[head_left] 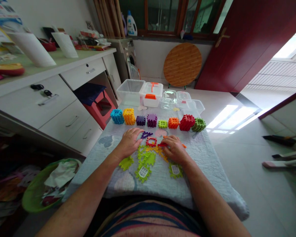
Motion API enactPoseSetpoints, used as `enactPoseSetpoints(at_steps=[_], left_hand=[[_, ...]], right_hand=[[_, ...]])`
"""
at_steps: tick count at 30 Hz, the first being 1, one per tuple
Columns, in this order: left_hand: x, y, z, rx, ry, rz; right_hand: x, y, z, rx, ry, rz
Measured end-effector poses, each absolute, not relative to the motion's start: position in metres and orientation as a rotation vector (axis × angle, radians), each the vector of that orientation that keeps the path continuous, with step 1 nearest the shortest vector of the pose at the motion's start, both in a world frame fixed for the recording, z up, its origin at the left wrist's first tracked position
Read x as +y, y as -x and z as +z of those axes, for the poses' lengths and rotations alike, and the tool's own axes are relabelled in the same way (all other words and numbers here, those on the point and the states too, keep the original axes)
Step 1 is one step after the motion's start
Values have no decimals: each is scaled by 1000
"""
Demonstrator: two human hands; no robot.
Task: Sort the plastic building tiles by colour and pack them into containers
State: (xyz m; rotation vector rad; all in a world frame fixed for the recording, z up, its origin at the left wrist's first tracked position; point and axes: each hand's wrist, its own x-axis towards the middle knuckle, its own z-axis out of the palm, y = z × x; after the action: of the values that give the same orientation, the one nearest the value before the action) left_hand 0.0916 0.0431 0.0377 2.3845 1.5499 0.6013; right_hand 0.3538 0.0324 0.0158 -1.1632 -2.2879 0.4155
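Observation:
My left hand (131, 141) is over the table with thumb and fingers apart, beside a purple triangular lattice piece (146, 135). Between my hands lies a red square frame piece (151, 142). My right hand (173, 148) is closed on a red plastic building piece (162, 144), mostly covered by the fingers. Orange bits show around that hand. Nearer me lie yellow lattice pieces (160, 152), a lime green panel (126, 163) and lime pieces with white window grilles (143, 172), another such window piece (175, 170) being close to my right wrist.
Several colour-sorted stacks line the table, from blue (117, 117) to red (186, 122) and dark green (199, 124). Behind them stand a clear bin (130, 93), a lidded box with orange clips (151, 95) and clear containers (169, 98). A green basket (32, 197) sits at left.

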Motion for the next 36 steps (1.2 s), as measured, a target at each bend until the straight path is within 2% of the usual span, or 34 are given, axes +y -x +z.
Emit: enactPoseSetpoints(at_steps=[6,10,15,27,36], left_hand=[[4,-30,18,1804,-2294,510],[-13,-15,15,1801,-2216,467],[-9,-22,18,1724,-2174,564],[26,-60,22,1633,-2113,761],[28,-64,7,1678,-1962,986]], right_hand=[[42,-356,7,-1883,1336,586],[49,-359,3,-1895,1413,417],[46,-362,3,-2001,1607,168],[42,-363,4,-2073,1626,133],[43,-362,9,-2076,1644,94]])
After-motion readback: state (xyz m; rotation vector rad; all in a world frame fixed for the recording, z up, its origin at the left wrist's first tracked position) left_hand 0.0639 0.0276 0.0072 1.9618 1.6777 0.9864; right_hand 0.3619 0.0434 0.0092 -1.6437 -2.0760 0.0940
